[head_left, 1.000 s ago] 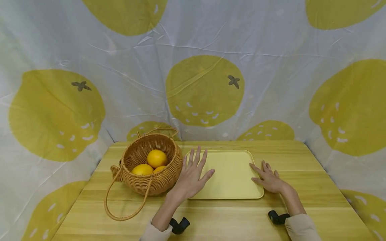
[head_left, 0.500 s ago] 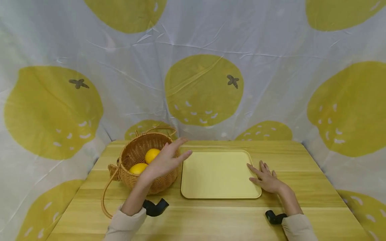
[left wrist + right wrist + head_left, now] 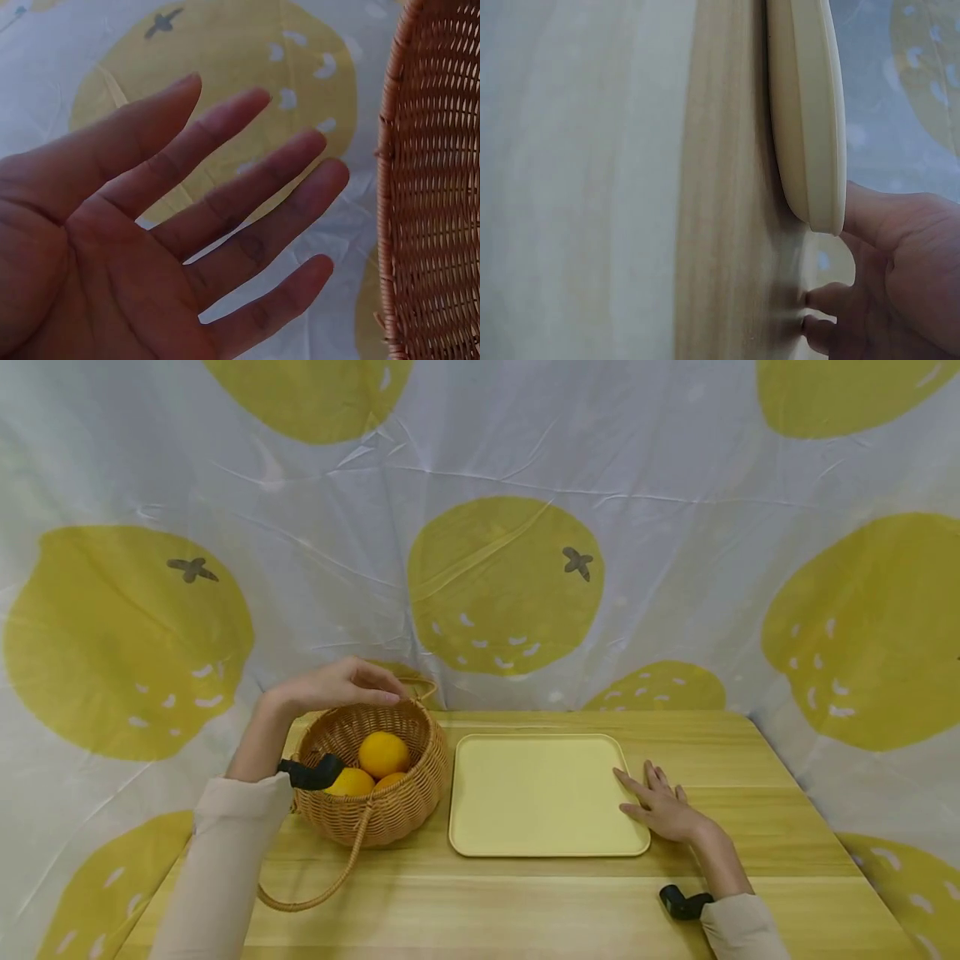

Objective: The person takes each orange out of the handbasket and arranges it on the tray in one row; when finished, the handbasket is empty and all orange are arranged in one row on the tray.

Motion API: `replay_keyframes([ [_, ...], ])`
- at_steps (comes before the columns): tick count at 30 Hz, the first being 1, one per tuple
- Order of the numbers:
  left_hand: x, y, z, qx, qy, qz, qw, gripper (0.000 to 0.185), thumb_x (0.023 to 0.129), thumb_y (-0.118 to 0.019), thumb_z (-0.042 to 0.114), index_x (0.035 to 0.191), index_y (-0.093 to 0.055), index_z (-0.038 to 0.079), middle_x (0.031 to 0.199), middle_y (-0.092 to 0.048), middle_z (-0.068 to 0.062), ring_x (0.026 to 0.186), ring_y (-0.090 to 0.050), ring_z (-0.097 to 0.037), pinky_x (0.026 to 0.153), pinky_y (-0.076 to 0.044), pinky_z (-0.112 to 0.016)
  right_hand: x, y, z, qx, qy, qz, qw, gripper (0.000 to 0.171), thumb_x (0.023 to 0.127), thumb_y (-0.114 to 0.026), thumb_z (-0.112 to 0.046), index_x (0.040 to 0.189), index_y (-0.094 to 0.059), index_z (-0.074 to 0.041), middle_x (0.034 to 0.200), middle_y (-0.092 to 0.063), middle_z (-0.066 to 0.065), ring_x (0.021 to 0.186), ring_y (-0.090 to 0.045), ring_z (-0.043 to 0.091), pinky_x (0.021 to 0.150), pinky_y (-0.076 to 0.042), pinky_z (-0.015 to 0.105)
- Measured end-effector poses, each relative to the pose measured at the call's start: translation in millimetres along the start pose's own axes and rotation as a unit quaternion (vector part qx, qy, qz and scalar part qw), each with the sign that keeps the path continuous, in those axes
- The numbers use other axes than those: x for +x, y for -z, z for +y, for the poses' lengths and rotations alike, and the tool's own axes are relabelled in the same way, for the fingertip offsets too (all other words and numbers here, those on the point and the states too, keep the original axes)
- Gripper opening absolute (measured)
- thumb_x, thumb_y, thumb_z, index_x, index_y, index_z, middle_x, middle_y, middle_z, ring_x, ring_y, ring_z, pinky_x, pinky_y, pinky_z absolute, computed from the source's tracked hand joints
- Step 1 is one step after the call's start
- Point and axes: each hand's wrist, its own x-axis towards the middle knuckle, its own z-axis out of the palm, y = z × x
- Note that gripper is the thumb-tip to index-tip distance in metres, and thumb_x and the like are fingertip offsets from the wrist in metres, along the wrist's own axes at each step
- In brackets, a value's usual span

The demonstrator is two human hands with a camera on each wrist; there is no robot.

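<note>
My left hand hovers over the back rim of a round wicker basket, its wrist bent. In the left wrist view the fingers are spread and relaxed beside the basket wall, holding nothing. Inside the basket lie a few orange-yellow fruits, one orange showing whole and another partly behind the black wrist camera. My right hand rests at the right edge of a pale yellow tray. Its thumb and a finger touch the rim, while other fingertips reach down to the table in the right wrist view.
The basket's loop handle lies out on the wooden table toward the front. A second handle stands at the back rim. Behind the table hangs a white curtain printed with big yellow fruits.
My left hand has left the tray's left side, swept left across the basket and risen over its back rim. The right hand has stayed at the tray's right edge.
</note>
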Motion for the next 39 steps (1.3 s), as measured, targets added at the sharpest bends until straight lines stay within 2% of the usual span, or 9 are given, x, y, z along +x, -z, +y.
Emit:
replay_keyframes([
  [6,18.8,16.3,-34.0,-0.037,0.037,-0.069,0.9962,0.027,0.103,-0.065,0.024,0.126,-0.074,0.011,0.133,-0.072,-0.008,0.122,-0.066,-0.020,0.113,-0.048,-0.049,-1.3,-1.1,-0.9,0.000,-0.003,0.003,1.000,0.068,0.109,-0.052,-0.033,0.164,-0.024,-0.005,0.162,0.018,0.042,0.149,0.020,0.063,0.108,0.019,0.082],
  [9,27.4,16.2,-47.2,-0.044,0.043,-0.091,0.9940,0.030,0.103,-0.065,0.022,0.129,-0.073,0.009,0.139,-0.068,-0.013,0.128,-0.064,-0.025,0.115,-0.045,-0.052,-1.5,-2.0,-1.3,0.000,-0.004,0.003,1.000,0.068,0.109,-0.052,-0.034,0.164,-0.023,-0.006,0.162,0.018,0.042,0.150,0.019,0.062,0.108,0.019,0.082],
  [14,41.4,7.8,-68.3,-0.077,0.049,-0.122,0.9883,0.032,0.102,-0.066,0.015,0.132,-0.070,0.004,0.147,-0.059,-0.021,0.139,-0.053,-0.038,0.112,-0.049,-0.044,-0.9,-2.4,-1.5,-0.002,-0.001,0.003,1.000,0.068,0.109,-0.052,-0.033,0.165,-0.024,-0.007,0.163,0.018,0.041,0.150,0.019,0.062,0.109,0.018,0.082],
  [17,48.9,0.0,-80.7,-0.099,0.041,-0.131,0.9856,0.035,0.101,-0.065,0.010,0.135,-0.067,-0.001,0.149,-0.057,-0.024,0.141,-0.048,-0.043,0.106,-0.052,-0.034,-0.2,-2.1,-1.1,-0.003,0.001,0.003,1.000,0.067,0.109,-0.052,-0.033,0.165,-0.024,-0.007,0.163,0.018,0.041,0.150,0.019,0.062,0.109,0.018,0.082],
  [19,53.0,-4.9,-87.7,-0.105,0.047,-0.136,0.9840,0.036,0.102,-0.065,0.010,0.136,-0.066,-0.002,0.149,-0.058,-0.020,0.141,-0.049,-0.039,0.105,-0.052,-0.031,0.0,-1.8,-1.1,-0.004,0.000,0.003,1.000,0.067,0.109,-0.052,-0.033,0.165,-0.024,-0.007,0.163,0.018,0.041,0.150,0.018,0.062,0.109,0.018,0.082],
  [24,55.4,-12.9,-102.2,-0.101,0.092,-0.144,0.9802,0.033,0.102,-0.064,0.012,0.132,-0.069,-0.002,0.143,-0.065,-0.012,0.135,-0.055,-0.023,0.113,-0.047,-0.040,0.2,-1.3,-1.4,-0.006,-0.002,0.003,1.000,0.067,0.109,-0.052,-0.034,0.164,-0.024,-0.007,0.164,0.017,0.041,0.150,0.018,0.062,0.109,0.018,0.081],
  [29,53.8,-16.5,-114.3,-0.110,0.126,-0.139,0.9760,0.029,0.099,-0.067,0.006,0.126,-0.073,-0.002,0.134,-0.071,-0.011,0.121,-0.063,-0.016,0.104,-0.052,-0.035,0.7,-0.8,-0.7,-0.007,-0.001,0.006,1.000,0.067,0.109,-0.052,-0.033,0.164,-0.025,-0.007,0.164,0.017,0.041,0.150,0.017,0.062,0.109,0.017,0.082],
  [33,53.7,-18.7,-120.5,-0.112,0.118,-0.147,0.9756,0.030,0.097,-0.069,0.003,0.127,-0.072,-0.003,0.135,-0.069,-0.012,0.117,-0.061,-0.014,0.094,-0.055,-0.026,0.4,-0.1,0.7,-0.005,-0.002,0.008,1.000,0.067,0.109,-0.052,-0.033,0.164,-0.025,-0.007,0.164,0.017,0.041,0.150,0.017,0.062,0.109,0.017,0.082],
  [39,55.2,-21.4,-128.6,-0.108,0.107,-0.160,0.9753,0.036,0.098,-0.068,0.003,0.133,-0.067,-0.004,0.143,-0.063,-0.017,0.121,-0.059,-0.013,0.092,-0.054,-0.022,0.9,-0.5,1.4,-0.002,-0.005,0.006,1.000,0.067,0.109,-0.051,-0.034,0.165,-0.024,-0.007,0.164,0.017,0.040,0.150,0.018,0.062,0.109,0.018,0.081],
])
